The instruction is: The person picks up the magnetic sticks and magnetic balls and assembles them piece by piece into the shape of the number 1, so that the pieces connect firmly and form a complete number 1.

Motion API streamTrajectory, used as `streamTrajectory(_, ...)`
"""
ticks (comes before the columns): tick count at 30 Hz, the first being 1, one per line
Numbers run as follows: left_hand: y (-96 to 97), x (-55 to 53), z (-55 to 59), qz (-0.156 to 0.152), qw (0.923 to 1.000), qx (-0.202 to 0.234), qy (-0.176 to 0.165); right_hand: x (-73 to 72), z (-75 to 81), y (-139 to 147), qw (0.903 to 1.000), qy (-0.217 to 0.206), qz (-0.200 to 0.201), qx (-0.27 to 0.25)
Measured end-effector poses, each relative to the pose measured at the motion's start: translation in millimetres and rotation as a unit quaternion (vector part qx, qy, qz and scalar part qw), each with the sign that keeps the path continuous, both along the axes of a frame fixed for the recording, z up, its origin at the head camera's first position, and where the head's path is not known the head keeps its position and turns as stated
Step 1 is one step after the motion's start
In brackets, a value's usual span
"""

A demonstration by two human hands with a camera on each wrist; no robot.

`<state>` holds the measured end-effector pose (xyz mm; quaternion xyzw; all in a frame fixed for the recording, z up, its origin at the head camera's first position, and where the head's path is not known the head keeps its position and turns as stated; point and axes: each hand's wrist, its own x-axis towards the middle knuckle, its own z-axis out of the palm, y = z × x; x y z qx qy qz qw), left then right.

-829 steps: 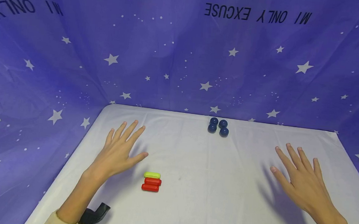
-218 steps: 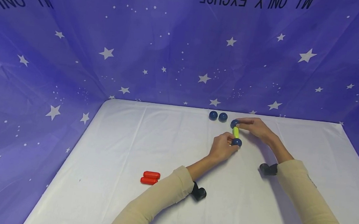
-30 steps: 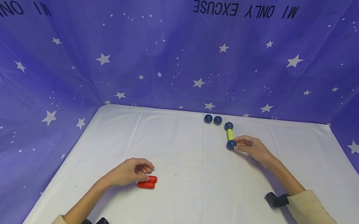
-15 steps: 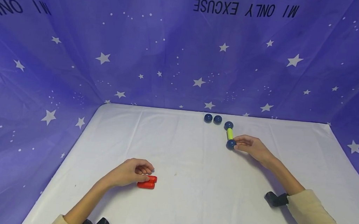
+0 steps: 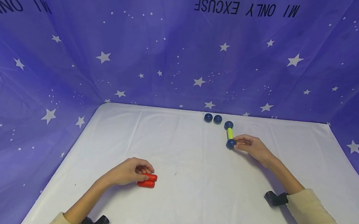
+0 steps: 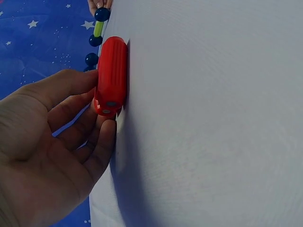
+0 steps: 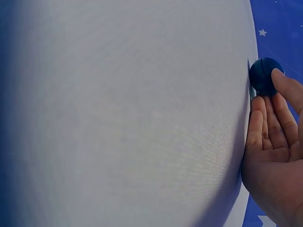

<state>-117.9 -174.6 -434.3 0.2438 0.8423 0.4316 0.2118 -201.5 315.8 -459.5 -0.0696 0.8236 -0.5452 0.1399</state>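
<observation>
Two red rods (image 5: 146, 184) lie side by side on the white table; grey discs show in their ends in the left wrist view. My left hand (image 5: 127, 173) pinches the farther rod (image 6: 105, 106), thumb on one side and curled fingers on the other. The thumb hides part of it. Farther back, a yellow-green rod (image 5: 230, 133) joins two blue balls, one at each end. With thumb and fingertips, my right hand (image 5: 254, 148) holds the nearer blue ball (image 5: 231, 144) from its right side. The far ball (image 5: 228, 125) is untouched.
A pair of loose blue balls (image 5: 213, 118) sits near the table's back edge, left of the joined piece. A purple curtain (image 5: 158, 54) with stars surrounds the table (image 5: 185, 204). Black wrist mounts (image 5: 276, 199) stick out beneath both sleeves.
Compared with the oldest frame, the yellow-green rod has left the red rods and now links two blue balls. The left hand has since moved from there to the red rods. The last second shows hardly any motion.
</observation>
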Motion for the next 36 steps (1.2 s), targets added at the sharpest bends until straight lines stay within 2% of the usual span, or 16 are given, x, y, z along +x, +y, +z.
streamTrajectory(10, -0.7, 0.8, 0.6, -0.002, 0.9996, -0.018, 0.023, -1.5, -1.9, 1.3, 0.9999, 0.007, -0.003, 0.012)
streamTrajectory(16, -2.1, -0.4, 5.2, -0.003, 0.9963, -0.058, 0.063, -0.3, -1.6, 0.9, 0.9998, 0.001, -0.008, 0.017)
streamTrajectory(21, -2.2, -2.0, 7.0, -0.007, 0.9944, -0.081, 0.067, -0.5, -0.9, 0.4, 0.9999, -0.001, -0.005, 0.009)
streamTrajectory(29, 2.9, -7.4, 8.3, -0.015, 0.9939, -0.067, 0.087, -0.3, -0.5, 0.3, 0.9999, 0.011, -0.001, 0.011)
streamTrajectory(36, 17.3, -16.7, 9.3, -0.012, 0.9937, -0.042, 0.103, -0.3, 0.9, 0.2, 0.9999, 0.005, -0.001, 0.016)
